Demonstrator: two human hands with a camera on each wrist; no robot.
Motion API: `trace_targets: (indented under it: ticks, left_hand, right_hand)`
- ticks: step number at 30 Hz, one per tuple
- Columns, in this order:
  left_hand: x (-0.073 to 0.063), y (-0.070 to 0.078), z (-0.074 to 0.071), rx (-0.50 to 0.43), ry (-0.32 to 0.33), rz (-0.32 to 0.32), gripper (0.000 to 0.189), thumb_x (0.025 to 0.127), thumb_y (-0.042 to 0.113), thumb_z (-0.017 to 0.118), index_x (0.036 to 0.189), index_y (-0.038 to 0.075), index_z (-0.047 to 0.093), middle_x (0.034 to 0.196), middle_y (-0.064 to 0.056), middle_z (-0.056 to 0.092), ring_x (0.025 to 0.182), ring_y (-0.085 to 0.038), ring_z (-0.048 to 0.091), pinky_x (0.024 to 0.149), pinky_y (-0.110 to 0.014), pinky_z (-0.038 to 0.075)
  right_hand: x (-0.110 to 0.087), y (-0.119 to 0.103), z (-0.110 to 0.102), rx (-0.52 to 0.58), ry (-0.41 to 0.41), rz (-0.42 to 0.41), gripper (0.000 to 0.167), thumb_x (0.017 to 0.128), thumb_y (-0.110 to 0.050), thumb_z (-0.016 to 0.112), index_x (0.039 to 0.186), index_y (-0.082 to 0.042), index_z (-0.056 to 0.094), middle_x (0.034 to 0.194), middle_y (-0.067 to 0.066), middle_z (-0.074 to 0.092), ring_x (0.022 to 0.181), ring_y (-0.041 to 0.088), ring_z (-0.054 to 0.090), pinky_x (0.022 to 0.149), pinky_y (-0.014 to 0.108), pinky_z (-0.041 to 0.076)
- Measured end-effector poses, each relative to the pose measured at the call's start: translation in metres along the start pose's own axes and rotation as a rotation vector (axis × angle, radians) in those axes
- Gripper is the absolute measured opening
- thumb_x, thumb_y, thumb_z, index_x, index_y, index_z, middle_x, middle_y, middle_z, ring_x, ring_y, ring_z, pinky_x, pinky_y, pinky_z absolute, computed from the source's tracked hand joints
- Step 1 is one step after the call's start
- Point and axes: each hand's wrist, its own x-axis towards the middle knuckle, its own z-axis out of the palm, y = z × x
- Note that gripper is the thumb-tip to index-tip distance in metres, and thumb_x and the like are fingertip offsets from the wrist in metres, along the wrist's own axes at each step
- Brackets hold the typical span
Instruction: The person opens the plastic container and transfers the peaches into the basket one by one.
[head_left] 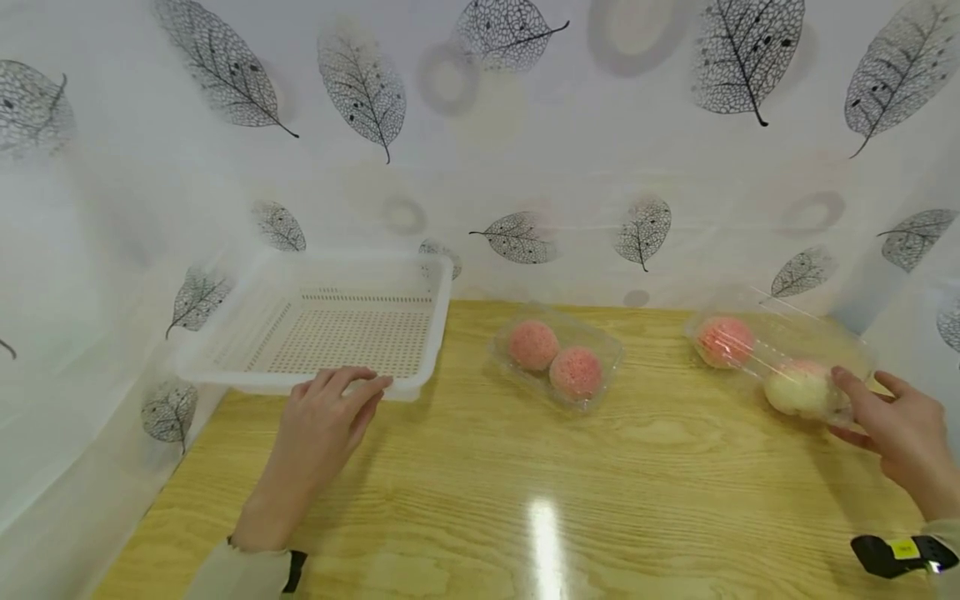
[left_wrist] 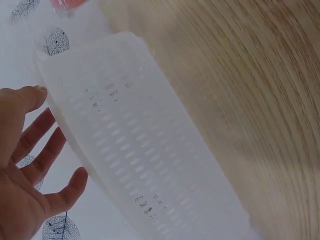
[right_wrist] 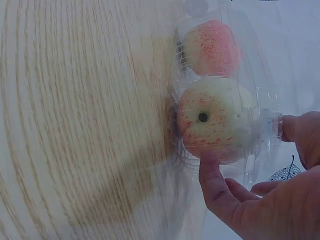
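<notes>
My left hand (head_left: 326, 417) rests at the near rim of a white plastic basket (head_left: 438, 333) at the back left. In the left wrist view its thumb and fingertips lie along the rim, above the slotted side wall (left_wrist: 132, 145). At the far right, my right hand (head_left: 896, 417) grips the near right end of a clear plastic box (head_left: 843, 350). Two round fruits show through its plastic: a pink one (head_left: 724, 342) and a pale yellow one with red flecks (right_wrist: 215, 120). The thumb is at the upper edge, and a finger lies against the side below.
A second clear plastic box (head_left: 546, 393) with two pink round fruits (head_left: 576, 372) stands mid-table, right of the basket. Behind everything hangs a white leaf-print sheet (head_left: 570, 167), which also covers the left side. The table (head_left: 465, 483) has a wood-grain top.
</notes>
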Motion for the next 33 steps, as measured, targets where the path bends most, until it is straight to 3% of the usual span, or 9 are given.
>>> trace_targets:
  ticks: [2,3,6,9,11,14,16,20,33]
  left_hand:
    - [0.001,0.001,0.0,0.002,-0.002,-0.01,0.028,0.082,0.006,0.083,0.109,0.015,0.078,0.106,-0.008,0.075,0.093,-0.032,0.069,0.069,-0.053,0.057]
    - [0.002,0.001,0.0,0.001,-0.003,-0.016,0.028,0.082,0.006,0.083,0.108,0.015,0.078,0.106,-0.008,0.075,0.094,-0.032,0.069,0.069,-0.053,0.056]
    - [0.002,0.002,0.0,0.004,-0.005,-0.025,0.028,0.082,0.006,0.084,0.108,0.015,0.078,0.106,-0.008,0.075,0.093,-0.033,0.07,0.069,-0.054,0.057]
    - [0.002,0.002,0.0,0.004,-0.005,-0.029,0.027,0.082,0.006,0.084,0.107,0.015,0.078,0.105,-0.008,0.075,0.093,-0.033,0.07,0.068,-0.054,0.057]
    - [0.002,0.002,0.0,0.004,-0.004,-0.032,0.026,0.083,0.007,0.084,0.107,0.015,0.078,0.105,-0.008,0.075,0.093,-0.033,0.07,0.068,-0.054,0.057]
    - [0.002,0.002,0.002,0.002,-0.001,-0.032,0.025,0.083,0.009,0.084,0.107,0.015,0.078,0.105,-0.008,0.075,0.092,-0.033,0.07,0.068,-0.054,0.057]
    - [0.002,0.002,0.002,-0.001,0.004,-0.031,0.025,0.083,0.009,0.084,0.107,0.014,0.078,0.104,-0.008,0.075,0.092,-0.033,0.07,0.067,-0.054,0.057]
    - [0.002,0.002,0.002,-0.006,0.018,-0.031,0.024,0.084,0.01,0.083,0.107,0.014,0.078,0.103,-0.008,0.075,0.091,-0.033,0.07,0.066,-0.054,0.057]
    - [-0.001,0.004,0.003,-0.018,0.014,-0.056,0.023,0.086,0.01,0.082,0.108,0.015,0.078,0.107,-0.008,0.075,0.094,-0.032,0.069,0.068,-0.054,0.056]
  right_hand:
    - [-0.001,0.0,-0.003,-0.011,-0.02,-0.012,0.093,0.105,-0.048,0.04,0.158,0.003,-0.016,0.162,0.042,0.001,0.076,0.021,0.063,0.06,0.026,0.06]
    - [-0.002,0.0,-0.005,-0.01,-0.034,-0.019,0.092,0.105,-0.047,0.04,0.158,0.003,-0.017,0.162,0.042,0.0,0.081,0.021,0.066,0.061,0.026,0.06]
    - [-0.003,0.001,-0.008,-0.011,-0.091,-0.039,0.09,0.107,-0.046,0.04,0.157,0.001,-0.018,0.162,0.043,-0.005,0.11,0.042,0.065,0.064,0.027,0.061]
    - [-0.002,0.007,-0.012,-0.056,-0.158,-0.081,0.091,0.107,-0.047,0.04,0.157,0.002,-0.018,0.159,0.046,-0.005,0.131,0.068,0.028,0.066,0.028,0.061]
    - [0.0,0.016,-0.014,-0.119,-0.193,-0.122,0.093,0.107,-0.049,0.042,0.157,0.002,-0.017,0.158,0.046,0.012,0.118,0.049,0.054,0.067,0.028,0.061]
    - [0.0,0.023,-0.016,-0.207,-0.259,-0.157,0.096,0.106,-0.053,0.043,0.158,0.0,-0.017,0.155,0.045,0.021,0.095,0.021,0.061,0.071,0.03,0.062]
    - [-0.003,0.022,-0.015,-0.246,-0.3,-0.164,0.097,0.105,-0.056,0.043,0.159,0.0,-0.016,0.155,0.044,0.023,0.086,0.001,0.058,0.073,0.032,0.062]
    - [-0.017,0.009,-0.007,-0.269,-0.358,-0.165,0.096,0.106,-0.056,0.042,0.159,0.003,-0.013,0.153,0.051,0.011,0.078,-0.021,0.049,0.073,0.033,0.062]
    - [-0.043,-0.016,0.028,-0.153,-0.396,-0.181,0.093,0.106,-0.049,0.05,0.162,0.001,-0.004,0.156,0.046,0.017,0.08,-0.016,0.06,0.072,0.028,0.062]
